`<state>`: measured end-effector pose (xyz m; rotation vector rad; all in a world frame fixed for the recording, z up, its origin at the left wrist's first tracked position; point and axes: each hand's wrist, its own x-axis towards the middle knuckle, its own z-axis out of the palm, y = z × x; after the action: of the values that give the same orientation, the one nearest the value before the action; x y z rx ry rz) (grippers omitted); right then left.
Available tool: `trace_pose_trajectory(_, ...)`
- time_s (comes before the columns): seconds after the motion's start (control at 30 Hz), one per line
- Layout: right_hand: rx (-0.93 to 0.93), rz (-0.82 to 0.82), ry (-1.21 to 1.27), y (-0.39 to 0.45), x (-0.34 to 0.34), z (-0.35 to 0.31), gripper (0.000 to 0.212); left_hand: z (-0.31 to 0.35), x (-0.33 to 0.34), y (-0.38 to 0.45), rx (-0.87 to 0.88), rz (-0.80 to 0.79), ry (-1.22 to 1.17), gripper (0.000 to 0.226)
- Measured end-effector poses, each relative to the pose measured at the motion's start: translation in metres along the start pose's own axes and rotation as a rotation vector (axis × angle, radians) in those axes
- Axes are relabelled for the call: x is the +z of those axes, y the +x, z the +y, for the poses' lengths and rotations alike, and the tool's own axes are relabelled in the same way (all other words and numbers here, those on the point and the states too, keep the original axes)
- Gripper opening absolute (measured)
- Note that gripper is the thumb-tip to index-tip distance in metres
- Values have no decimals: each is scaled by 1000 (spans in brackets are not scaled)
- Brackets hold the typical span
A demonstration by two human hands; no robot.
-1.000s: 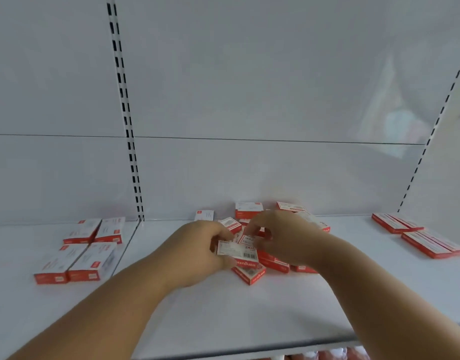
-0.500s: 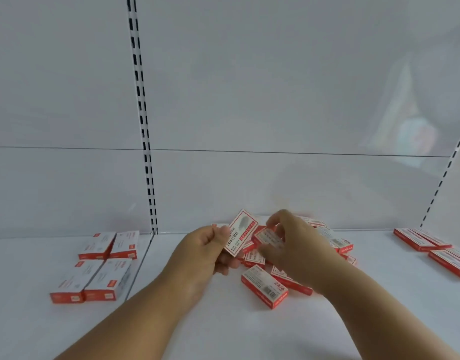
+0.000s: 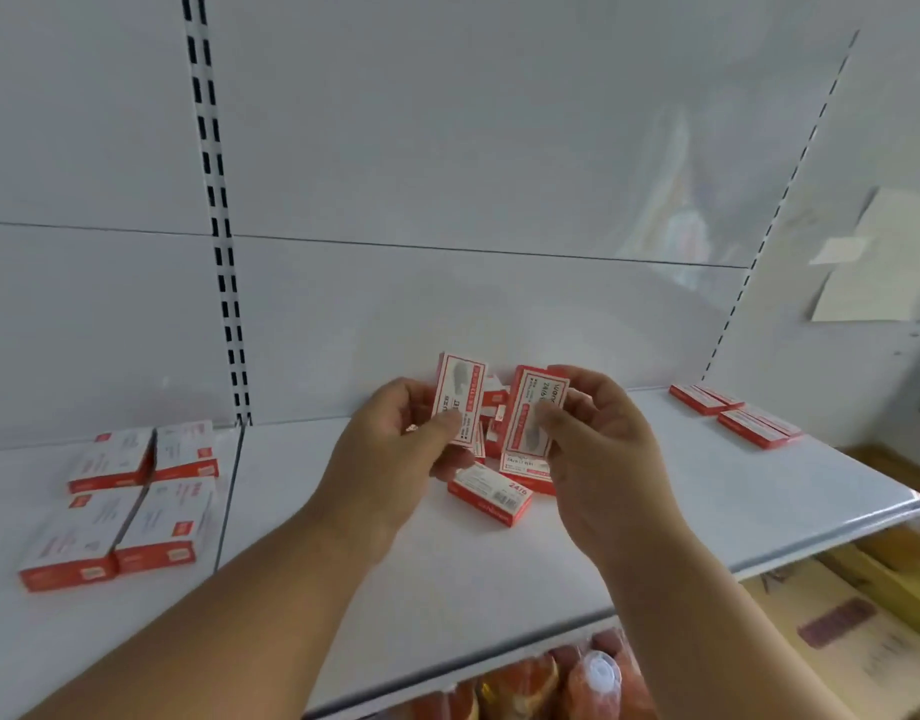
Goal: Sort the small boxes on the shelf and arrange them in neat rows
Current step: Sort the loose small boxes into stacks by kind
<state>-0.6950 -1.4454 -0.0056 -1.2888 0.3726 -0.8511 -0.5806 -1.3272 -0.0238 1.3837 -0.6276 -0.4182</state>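
1. Head view: the left hand point(image 3: 395, 449) pinched a small red-and-white box point(image 3: 459, 400) between thumb and curled fingers, holding it upright above the white shelf point(image 3: 655, 511).
2. The right hand point(image 3: 598, 439) pinched a second box point(image 3: 531, 415) the same way, upright and tilted slightly, just beside the left hand's box but apart from it.
3. Behind and below both hands lay a loose pile of boxes point(image 3: 494, 407), partly hidden by the fingers; one flat box point(image 3: 490, 493) lay nearest, between the two wrists.
4. Well to the left of the left hand sat four larger boxes point(image 3: 125, 501), two rows of two, touching.
5. Well to the right of the right hand lay flat boxes in pairs point(image 3: 733, 415) near the back wall.
6. Below the shelf edge, under the right forearm, orange bottles point(image 3: 593, 678) showed.
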Motion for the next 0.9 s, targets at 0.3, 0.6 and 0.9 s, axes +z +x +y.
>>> trace_pose_trajectory(0.3,4,65,73,-20,-77,-41,18,21,64,-21,34,-94,149,15)
trace_pose_trajectory(0.6,11,190,-183,-5,-241,-79,21,4,243,-22,0,-191,234,19)
trace_pose_trajectory(0.9,72,147,-454,78,-335,-91,11,-15,337,31,-187,-163,275,16)
